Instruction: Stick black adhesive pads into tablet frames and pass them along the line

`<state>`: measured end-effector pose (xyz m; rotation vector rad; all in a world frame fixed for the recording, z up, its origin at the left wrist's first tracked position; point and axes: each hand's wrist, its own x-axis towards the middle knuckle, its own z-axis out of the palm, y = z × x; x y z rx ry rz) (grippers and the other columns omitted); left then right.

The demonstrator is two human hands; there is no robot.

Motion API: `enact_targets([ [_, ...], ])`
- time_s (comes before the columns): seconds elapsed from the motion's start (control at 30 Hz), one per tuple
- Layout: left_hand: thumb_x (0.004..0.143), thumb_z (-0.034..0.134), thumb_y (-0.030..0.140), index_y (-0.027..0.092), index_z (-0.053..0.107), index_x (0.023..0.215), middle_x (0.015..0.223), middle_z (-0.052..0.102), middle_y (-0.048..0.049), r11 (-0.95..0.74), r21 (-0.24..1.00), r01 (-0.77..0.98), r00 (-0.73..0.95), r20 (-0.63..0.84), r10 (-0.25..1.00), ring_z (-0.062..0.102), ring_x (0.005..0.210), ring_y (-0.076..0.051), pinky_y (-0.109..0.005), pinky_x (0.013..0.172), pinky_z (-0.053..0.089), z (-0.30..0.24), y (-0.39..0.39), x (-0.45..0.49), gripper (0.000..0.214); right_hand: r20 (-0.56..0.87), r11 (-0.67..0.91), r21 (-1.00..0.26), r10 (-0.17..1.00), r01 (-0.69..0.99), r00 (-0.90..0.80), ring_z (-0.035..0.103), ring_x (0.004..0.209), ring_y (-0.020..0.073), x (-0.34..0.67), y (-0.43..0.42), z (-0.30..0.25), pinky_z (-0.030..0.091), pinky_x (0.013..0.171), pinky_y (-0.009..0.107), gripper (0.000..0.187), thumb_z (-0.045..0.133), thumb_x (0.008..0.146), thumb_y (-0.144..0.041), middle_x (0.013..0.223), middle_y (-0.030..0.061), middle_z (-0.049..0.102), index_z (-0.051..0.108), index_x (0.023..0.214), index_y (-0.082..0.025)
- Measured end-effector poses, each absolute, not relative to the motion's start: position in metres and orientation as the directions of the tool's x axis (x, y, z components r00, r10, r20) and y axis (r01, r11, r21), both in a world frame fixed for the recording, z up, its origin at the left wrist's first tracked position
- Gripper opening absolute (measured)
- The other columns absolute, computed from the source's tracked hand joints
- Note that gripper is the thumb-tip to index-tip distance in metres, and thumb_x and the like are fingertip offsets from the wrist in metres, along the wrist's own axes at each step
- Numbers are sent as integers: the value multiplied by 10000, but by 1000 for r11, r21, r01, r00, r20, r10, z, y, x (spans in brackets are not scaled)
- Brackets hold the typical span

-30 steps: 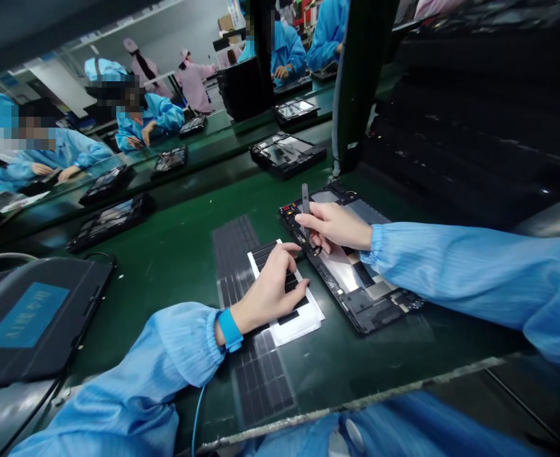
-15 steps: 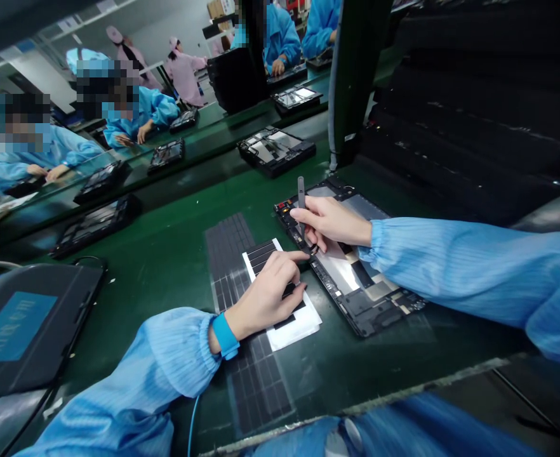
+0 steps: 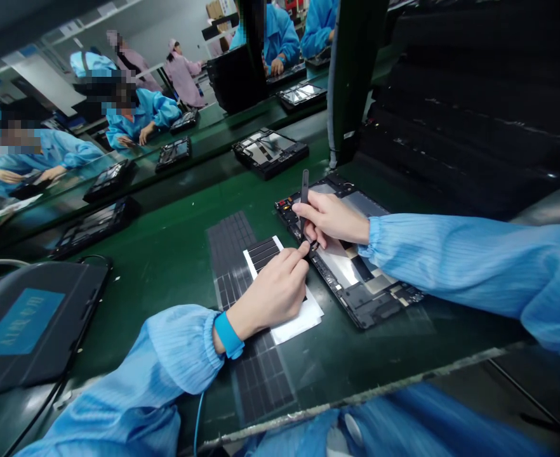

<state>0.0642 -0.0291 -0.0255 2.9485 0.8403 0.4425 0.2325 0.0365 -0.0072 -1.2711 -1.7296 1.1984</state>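
An opened tablet (image 3: 356, 311) with its inner parts bare lies on the green bench, under and beside my right hand. My right hand (image 3: 332, 219) is closed round dark tweezers (image 3: 305, 184), held upright over the tablet's left edge. My left hand (image 3: 277, 285) is closed, its index fingertip at that edge close to the tweezers' lower end. What its fingers hold, if anything, is too small or hidden to name. Below my left hand lies a white sheet with black strips (image 3: 263, 251), partly covered by it. Under that sheet a dark gridded sheet (image 3: 265, 384) is flat on the bench.
A black case with a blue label (image 3: 23, 320) sits at left. Several opened devices, one a nearby unit (image 3: 270, 152), line the belt behind. A dark upright panel (image 3: 356, 82) and a black stack (image 3: 465, 114) stand at right. Co-workers in blue (image 3: 141, 117) sit opposite.
My left hand has moved slightly up and right, its fingertip now at the tweezers' lower end, with its fingers drawn closer together. The tweezers stand a little more tilted; my right hand barely shifts.
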Motion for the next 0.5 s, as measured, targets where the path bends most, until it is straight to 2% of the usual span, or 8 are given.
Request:
enact_targets([
  [0.07,783,397,37,156,427,783,1135,545,-202,-879,84,469,847,238,474,511,911,-242,-419,814,478,-23,-32,65,122,-17,84,-939,956,332,-292,458,261,78,232,36,-7,312,249,147,163,411,922,-252,419,-61,505,367,782,-181],
  [0.13,794,391,31,154,428,784,1155,542,-199,-890,117,442,859,230,457,518,937,-239,-398,832,483,-21,-36,64,129,-31,68,-942,957,327,-290,458,264,77,232,36,-7,318,253,146,164,408,924,-249,418,-60,504,362,782,-180],
  [0.3,842,403,111,184,409,818,1315,438,-186,-781,380,496,750,266,605,419,1223,-245,-404,960,444,-24,-40,58,77,-64,21,-961,954,277,-294,456,257,89,232,37,-7,324,248,156,172,390,930,-249,399,-65,492,333,781,-186],
  [0.4,802,427,97,196,421,806,1229,510,-180,-723,493,484,709,263,654,379,1284,-242,-421,997,418,-27,-45,62,99,-76,3,-964,955,266,-287,454,254,96,230,38,-9,315,246,164,192,404,926,-264,398,-62,494,327,766,-191],
  [0.5,765,455,93,201,453,804,1088,590,-136,-677,570,466,696,236,678,465,1217,-232,-402,1013,407,-23,-58,68,115,-88,-15,-969,955,248,-284,446,257,97,229,39,-11,313,253,172,214,430,915,-312,401,-59,491,342,762,-192],
])
